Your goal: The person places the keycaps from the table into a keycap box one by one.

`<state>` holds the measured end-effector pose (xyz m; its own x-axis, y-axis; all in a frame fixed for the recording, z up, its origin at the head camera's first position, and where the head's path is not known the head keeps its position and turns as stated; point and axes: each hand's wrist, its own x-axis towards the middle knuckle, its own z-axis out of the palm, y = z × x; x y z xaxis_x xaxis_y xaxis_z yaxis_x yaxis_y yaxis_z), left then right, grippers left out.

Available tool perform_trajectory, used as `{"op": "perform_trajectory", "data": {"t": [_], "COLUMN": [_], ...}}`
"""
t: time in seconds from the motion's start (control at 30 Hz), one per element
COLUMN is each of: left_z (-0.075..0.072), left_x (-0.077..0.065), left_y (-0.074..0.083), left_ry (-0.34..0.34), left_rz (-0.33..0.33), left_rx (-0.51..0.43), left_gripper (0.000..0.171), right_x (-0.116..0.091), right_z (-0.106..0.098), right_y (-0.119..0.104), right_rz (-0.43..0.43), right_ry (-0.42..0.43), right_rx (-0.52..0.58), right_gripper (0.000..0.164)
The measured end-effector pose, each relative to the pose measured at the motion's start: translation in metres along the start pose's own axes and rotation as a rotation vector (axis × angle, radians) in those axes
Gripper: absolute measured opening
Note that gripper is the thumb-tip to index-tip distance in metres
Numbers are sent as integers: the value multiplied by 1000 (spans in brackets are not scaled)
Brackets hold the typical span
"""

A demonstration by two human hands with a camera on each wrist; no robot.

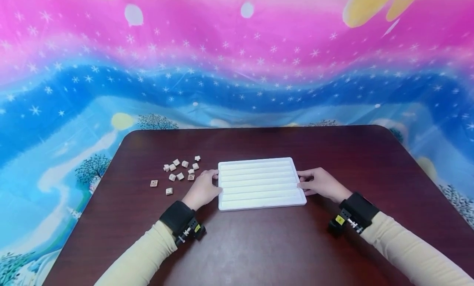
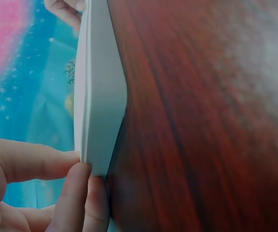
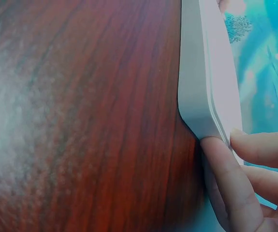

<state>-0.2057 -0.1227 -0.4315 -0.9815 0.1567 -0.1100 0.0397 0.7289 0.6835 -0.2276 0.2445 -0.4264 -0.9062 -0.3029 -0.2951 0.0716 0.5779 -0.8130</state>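
Note:
A shallow white tray (image 1: 262,184) with long parallel ridges lies across the middle of the table, its right side slightly higher in the head view. My left hand (image 1: 203,189) grips its left edge, thumb at the rim and fingers (image 2: 72,195) against the side wall. At the opposite edge, my right hand (image 1: 320,182) holds the tray in much the same way, with fingers (image 3: 231,181) along the outer wall in the right wrist view. No tiles show in the tray's grooves. Just beyond my left hand lie several small cream tiles (image 1: 180,176), loosely scattered.
Two tiles lie apart from the cluster, a brown-marked one (image 1: 154,183) at the far left and a pale one (image 1: 169,191) nearer me. The dark wooden table (image 1: 259,249) has rounded far corners. Behind it hangs a colourful printed cloth (image 1: 237,80).

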Motion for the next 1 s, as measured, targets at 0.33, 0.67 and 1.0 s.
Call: {"op": "perform_trajectory", "data": {"t": [0.33, 0.67, 1.0], "left_z": [-6, -47, -102], "left_x": [-1, -2, -19], "left_y": [2, 5, -9], "left_ry": [-39, -102, -20], "left_rz": [29, 48, 92], "left_rx": [-9, -151, 9], "left_gripper": [62, 52, 28], "right_x": [-2, 1, 0], "right_z": [-1, -1, -2], "right_y": [-5, -4, -3], "right_rz": [11, 10, 4], "right_ry": [-3, -11, -15], "right_rx": [-28, -27, -21], "right_gripper": [57, 57, 58]}}
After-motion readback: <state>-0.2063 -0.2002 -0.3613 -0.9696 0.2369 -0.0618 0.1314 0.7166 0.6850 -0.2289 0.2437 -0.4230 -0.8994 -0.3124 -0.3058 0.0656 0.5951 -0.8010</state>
